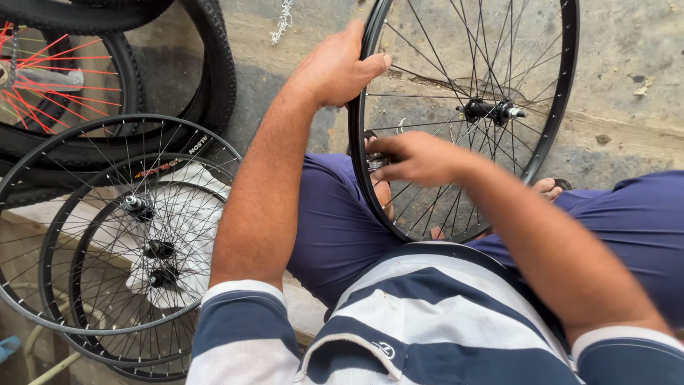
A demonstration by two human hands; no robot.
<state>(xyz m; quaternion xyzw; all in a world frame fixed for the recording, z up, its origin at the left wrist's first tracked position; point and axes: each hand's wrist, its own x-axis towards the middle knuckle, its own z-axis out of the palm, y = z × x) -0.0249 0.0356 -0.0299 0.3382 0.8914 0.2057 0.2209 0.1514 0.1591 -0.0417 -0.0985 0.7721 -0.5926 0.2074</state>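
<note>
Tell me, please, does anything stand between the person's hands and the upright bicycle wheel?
Nothing visible does. The left hand already grips the rim of the wheel, and the right hand is at the spokes near the rim.

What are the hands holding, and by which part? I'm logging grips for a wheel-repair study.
The left hand grips the black bicycle wheel by its rim. The right hand pinches a small metal tool against the rim; its held part is hidden.

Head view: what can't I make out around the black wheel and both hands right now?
- Small metal tool at right hand: blurred, covered by fingers.
- Black wheel top: cut by frame edge.
- Left hand fingertips: behind the rim.
- Foot: mostly hidden behind rim and spokes.
</note>
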